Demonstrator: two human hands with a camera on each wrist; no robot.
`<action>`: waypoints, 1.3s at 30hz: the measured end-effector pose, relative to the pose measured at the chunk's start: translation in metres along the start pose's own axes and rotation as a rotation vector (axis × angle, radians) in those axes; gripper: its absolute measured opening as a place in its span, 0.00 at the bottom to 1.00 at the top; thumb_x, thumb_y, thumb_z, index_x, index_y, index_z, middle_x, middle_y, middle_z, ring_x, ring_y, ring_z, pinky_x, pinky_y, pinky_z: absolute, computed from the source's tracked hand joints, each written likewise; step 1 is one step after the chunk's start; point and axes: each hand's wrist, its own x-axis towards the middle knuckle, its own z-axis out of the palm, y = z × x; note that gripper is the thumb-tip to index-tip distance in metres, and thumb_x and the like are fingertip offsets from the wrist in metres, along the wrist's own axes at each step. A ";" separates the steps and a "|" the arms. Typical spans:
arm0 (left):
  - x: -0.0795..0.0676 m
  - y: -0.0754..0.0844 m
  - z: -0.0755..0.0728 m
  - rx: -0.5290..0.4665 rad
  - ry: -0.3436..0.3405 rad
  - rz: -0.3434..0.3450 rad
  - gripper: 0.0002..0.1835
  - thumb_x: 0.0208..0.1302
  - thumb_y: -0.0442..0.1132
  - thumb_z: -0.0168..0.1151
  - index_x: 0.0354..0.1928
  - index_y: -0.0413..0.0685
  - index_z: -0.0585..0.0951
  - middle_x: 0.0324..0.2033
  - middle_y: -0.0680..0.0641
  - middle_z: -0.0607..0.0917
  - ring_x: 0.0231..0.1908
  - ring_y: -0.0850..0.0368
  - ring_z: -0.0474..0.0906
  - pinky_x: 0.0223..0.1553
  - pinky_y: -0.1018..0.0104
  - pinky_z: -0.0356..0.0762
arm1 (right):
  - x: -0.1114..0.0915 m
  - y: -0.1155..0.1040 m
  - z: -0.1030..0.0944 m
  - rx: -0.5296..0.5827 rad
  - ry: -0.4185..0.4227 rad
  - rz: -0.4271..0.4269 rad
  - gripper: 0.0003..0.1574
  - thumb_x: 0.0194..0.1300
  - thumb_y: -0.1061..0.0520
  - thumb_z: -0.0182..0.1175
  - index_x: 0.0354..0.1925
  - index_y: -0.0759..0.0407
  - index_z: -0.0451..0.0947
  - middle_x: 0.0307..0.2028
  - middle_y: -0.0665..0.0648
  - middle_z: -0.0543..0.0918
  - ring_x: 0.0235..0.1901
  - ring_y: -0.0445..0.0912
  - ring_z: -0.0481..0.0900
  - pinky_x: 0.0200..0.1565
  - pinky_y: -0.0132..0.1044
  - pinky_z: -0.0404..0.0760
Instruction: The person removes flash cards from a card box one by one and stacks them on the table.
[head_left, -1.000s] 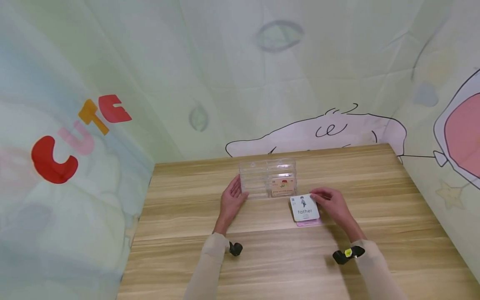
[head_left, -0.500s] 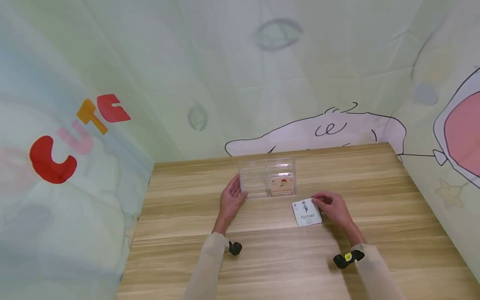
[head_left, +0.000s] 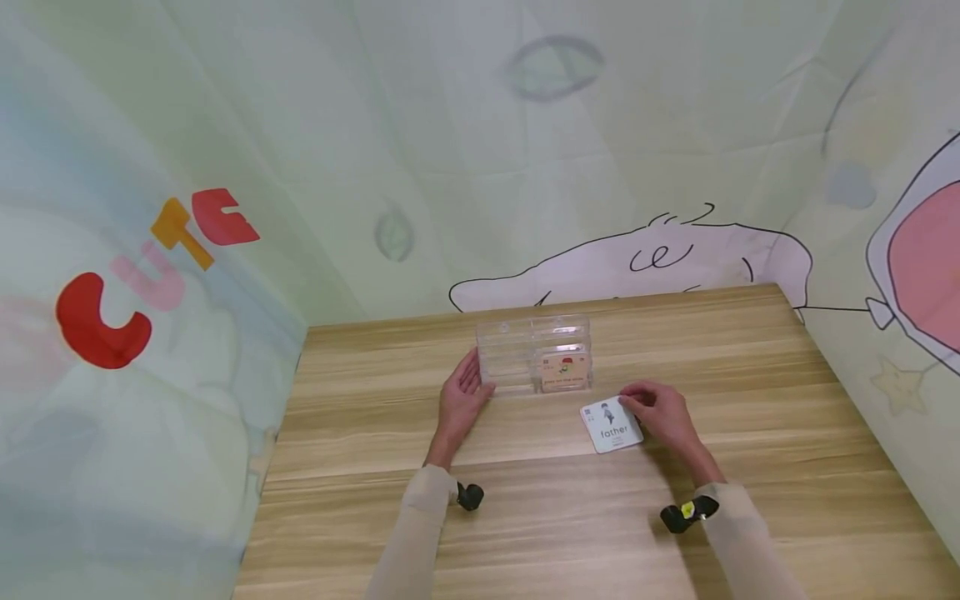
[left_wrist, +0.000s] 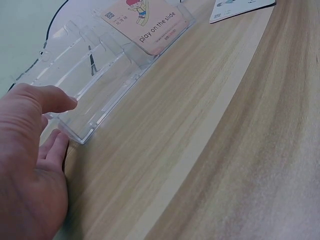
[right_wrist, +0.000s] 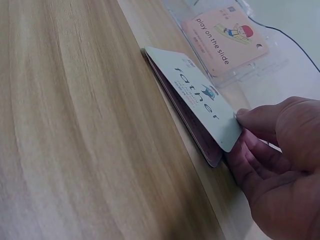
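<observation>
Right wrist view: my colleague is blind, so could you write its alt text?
A right hand grips a white "father" card by its edge, with a gap between that and another card beneath, over a wooden table. Beyond, a pink "play on the slide" card sits in a clear rack.

The left wrist view's top edge cuts off the "father" card [left_wrist: 239, 9].

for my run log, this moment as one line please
left hand: holds clear rack by left end | right hand: pinches "father" card, second card beneath | slide card: in rack, lower right
</observation>
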 end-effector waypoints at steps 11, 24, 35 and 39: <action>-0.002 0.002 0.001 -0.005 0.000 0.001 0.39 0.64 0.19 0.65 0.77 0.36 0.64 0.73 0.36 0.69 0.73 0.45 0.66 0.72 0.64 0.68 | -0.002 -0.005 -0.001 -0.050 -0.014 0.028 0.10 0.73 0.61 0.64 0.48 0.66 0.85 0.44 0.63 0.86 0.44 0.55 0.82 0.48 0.49 0.85; 0.000 0.000 0.001 -0.024 0.001 0.005 0.39 0.64 0.19 0.65 0.77 0.35 0.65 0.73 0.35 0.69 0.73 0.44 0.66 0.72 0.64 0.68 | -0.006 -0.007 -0.003 -0.095 0.037 0.041 0.08 0.70 0.62 0.65 0.42 0.67 0.85 0.38 0.62 0.86 0.39 0.54 0.81 0.41 0.43 0.83; -0.001 0.002 0.000 -0.025 0.006 -0.002 0.39 0.64 0.19 0.65 0.77 0.36 0.65 0.73 0.36 0.70 0.73 0.45 0.66 0.72 0.64 0.68 | -0.004 -0.014 -0.002 -0.070 0.017 0.040 0.09 0.72 0.62 0.64 0.46 0.67 0.85 0.40 0.63 0.86 0.40 0.54 0.81 0.44 0.44 0.84; -0.002 0.002 0.001 -0.017 0.003 -0.003 0.39 0.64 0.19 0.65 0.77 0.36 0.65 0.73 0.36 0.70 0.73 0.45 0.66 0.72 0.64 0.69 | -0.003 -0.016 -0.002 -0.082 0.007 0.043 0.10 0.73 0.61 0.63 0.48 0.67 0.85 0.42 0.63 0.85 0.41 0.54 0.80 0.44 0.45 0.84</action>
